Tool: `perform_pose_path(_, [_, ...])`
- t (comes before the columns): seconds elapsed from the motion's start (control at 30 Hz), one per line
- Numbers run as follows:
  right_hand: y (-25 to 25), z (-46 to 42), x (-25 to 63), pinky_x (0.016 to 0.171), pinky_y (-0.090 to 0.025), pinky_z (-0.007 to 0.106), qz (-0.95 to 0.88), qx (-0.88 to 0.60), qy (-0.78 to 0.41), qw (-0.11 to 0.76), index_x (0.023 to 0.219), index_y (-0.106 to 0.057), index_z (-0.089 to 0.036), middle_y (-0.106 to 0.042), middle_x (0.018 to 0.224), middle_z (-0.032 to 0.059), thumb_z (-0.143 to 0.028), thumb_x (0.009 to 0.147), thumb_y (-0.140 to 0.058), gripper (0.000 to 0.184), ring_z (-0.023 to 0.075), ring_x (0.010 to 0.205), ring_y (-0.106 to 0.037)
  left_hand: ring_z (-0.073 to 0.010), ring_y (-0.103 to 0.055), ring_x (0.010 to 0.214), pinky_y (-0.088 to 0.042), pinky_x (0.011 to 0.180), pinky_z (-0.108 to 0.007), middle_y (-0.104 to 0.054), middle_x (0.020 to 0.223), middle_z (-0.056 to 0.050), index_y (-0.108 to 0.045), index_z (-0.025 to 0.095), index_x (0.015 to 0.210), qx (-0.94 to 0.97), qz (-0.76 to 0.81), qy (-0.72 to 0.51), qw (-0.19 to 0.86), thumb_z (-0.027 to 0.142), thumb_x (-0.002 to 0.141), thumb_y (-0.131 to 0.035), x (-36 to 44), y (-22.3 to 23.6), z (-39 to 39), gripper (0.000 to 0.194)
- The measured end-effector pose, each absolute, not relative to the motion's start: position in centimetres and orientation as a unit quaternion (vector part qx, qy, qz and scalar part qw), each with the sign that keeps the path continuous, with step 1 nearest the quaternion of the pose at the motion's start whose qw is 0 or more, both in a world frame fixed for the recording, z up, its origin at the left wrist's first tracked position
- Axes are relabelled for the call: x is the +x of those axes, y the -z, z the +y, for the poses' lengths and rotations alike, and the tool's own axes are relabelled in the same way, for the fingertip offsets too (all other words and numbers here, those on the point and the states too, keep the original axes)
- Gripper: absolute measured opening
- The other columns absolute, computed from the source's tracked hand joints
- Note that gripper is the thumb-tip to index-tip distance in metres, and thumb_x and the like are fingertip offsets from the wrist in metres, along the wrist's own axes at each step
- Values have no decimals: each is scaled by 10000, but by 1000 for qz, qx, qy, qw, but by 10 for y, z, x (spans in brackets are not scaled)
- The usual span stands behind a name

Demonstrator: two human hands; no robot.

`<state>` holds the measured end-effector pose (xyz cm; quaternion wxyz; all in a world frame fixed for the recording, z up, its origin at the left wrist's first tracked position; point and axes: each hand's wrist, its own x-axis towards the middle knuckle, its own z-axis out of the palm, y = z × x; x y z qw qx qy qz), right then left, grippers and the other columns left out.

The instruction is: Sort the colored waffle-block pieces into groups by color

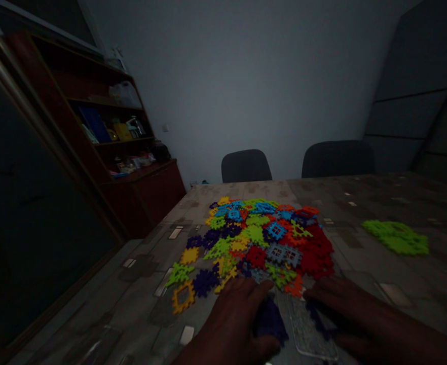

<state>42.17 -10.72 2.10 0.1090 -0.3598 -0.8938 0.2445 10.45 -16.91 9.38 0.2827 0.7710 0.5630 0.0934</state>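
My left hand grips a dark purple interlocking plastic tile, its fingers along the far side and the thumb at the near side. Across from it, my right hand is curled round another dark purple tile with an open middle, partly covered by the fingers. The two tiles are apart; between them the pale pattern of the tablecloth shows. Just beyond my fingertips lies a heap of toothed tiles, among them a red tile, a grey tile and an orange tile.
A yellow square frame and a green triangular tile lie at the heap's left edge. Joined lime-green tiles lie apart on the right. Two dark chairs stand behind the table, and a brown shelf cabinet at the left.
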Motion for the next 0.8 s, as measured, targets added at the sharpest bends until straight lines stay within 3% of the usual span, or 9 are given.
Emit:
perform_pose_path(0.1, [-20,-107,423,1178,-372,623,-894,-361,-243,110,1522,-502,-395,-464,1605,58,-250,833,-712,734,419,1455,-414,-371,-440,1384,-304,1189,-529,-528,1496,-124,-434,290,1563,770,573,-86,268,304,775,-840,107,-91,-169,886])
perform_pose_path(0.23, [-18,-106,425,1179,-361,631,-888,-378,-245,99,1546,-469,-378,-414,1637,70,-229,813,-728,792,429,1481,-367,-401,-478,1332,-354,1145,-549,-530,1486,-156,-386,279,1588,788,562,-48,248,352,675,-931,112,-80,-166,1066])
perform_pose_path(0.4, [-24,-107,424,1193,-288,667,-874,-395,-274,77,1561,-437,-373,-374,1654,84,-248,804,-747,827,441,1502,-308,-374,-532,1264,-410,1100,-506,-579,1416,-147,-398,274,1581,794,559,-19,238,208,667,-886,116,-72,-163,1038])
perform_pose_path(0.5, [-26,-108,421,1207,-268,647,-873,-396,-273,80,1580,-400,-371,-348,1665,78,-205,776,-748,891,429,1513,-285,-365,-536,1265,-415,1105,-488,-585,1412,-133,-387,299,1586,797,555,-33,235,216,670,-851,113,-68,-162,1031])
perform_pose_path(0.67, [-37,-110,414,1203,-278,640,-879,-392,-265,57,1601,-370,-330,-355,1663,98,-162,753,-696,924,402,1513,-308,-410,-551,1242,-451,1069,-510,-609,1377,-155,-386,280,1590,805,552,-31,213,223,558,-860,110,-52,-158,1138])
perform_pose_path(0.8, [-53,-113,406,1174,-357,590,-885,-379,-261,68,1593,-399,-286,-450,1608,131,-134,703,-676,944,382,1456,-419,-368,-574,1231,-451,1075,-456,-631,1368,-132,-393,299,1587,808,545,-53,216,174,595,-773,106,-48,-158,1070])
